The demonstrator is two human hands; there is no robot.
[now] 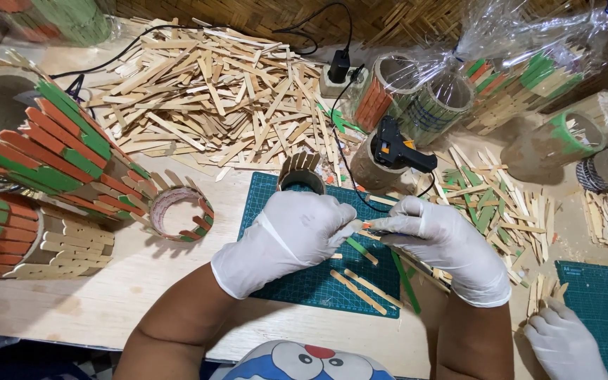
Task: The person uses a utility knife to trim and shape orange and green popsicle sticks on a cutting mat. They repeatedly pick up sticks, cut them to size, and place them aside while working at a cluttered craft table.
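Both my hands wear white gloves and meet over a green cutting mat point(304, 281). My left hand point(286, 236) pinches one end of a thin wooden stick point(360, 226). My right hand point(448, 246) grips the other end together with a slim tool whose shape is hidden by the fingers. Loose sticks, plain point(360, 288) and green point(362, 250), lie on the mat under my hands. A small cardboard tube partly ringed with sticks point(301, 176) stands at the mat's far edge.
A big heap of plain sticks point(219, 98) covers the far table. A black glue gun point(399, 149) rests on a tube. Orange-and-green stick holders point(58, 151) lie left, wrapped ones point(423, 95) far right. Another person's gloved hand point(564, 345) is at lower right.
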